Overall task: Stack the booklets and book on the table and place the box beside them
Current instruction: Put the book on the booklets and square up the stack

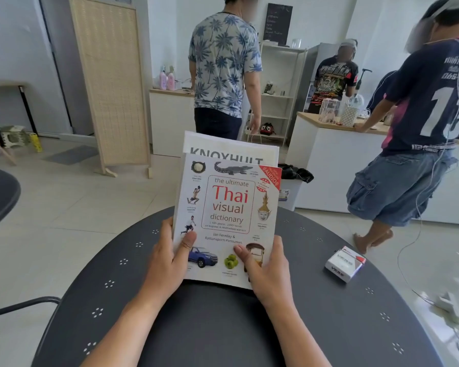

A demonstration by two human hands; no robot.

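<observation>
— Why are both hands on it?
— To keep the pile square, I'd say. The left hand (170,258) and right hand (265,268) clamp the book's (231,207) near corners, thumbs on the cover, tilted above the dark bench (223,327).
— And behind it?
— A booklet (231,151), pressed against its back. The box (345,264) lies to the right, well apart.

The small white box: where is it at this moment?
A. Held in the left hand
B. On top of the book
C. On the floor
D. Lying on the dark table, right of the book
D: the small white box lies on the dark table, right of the book that both hands hold.
</observation>
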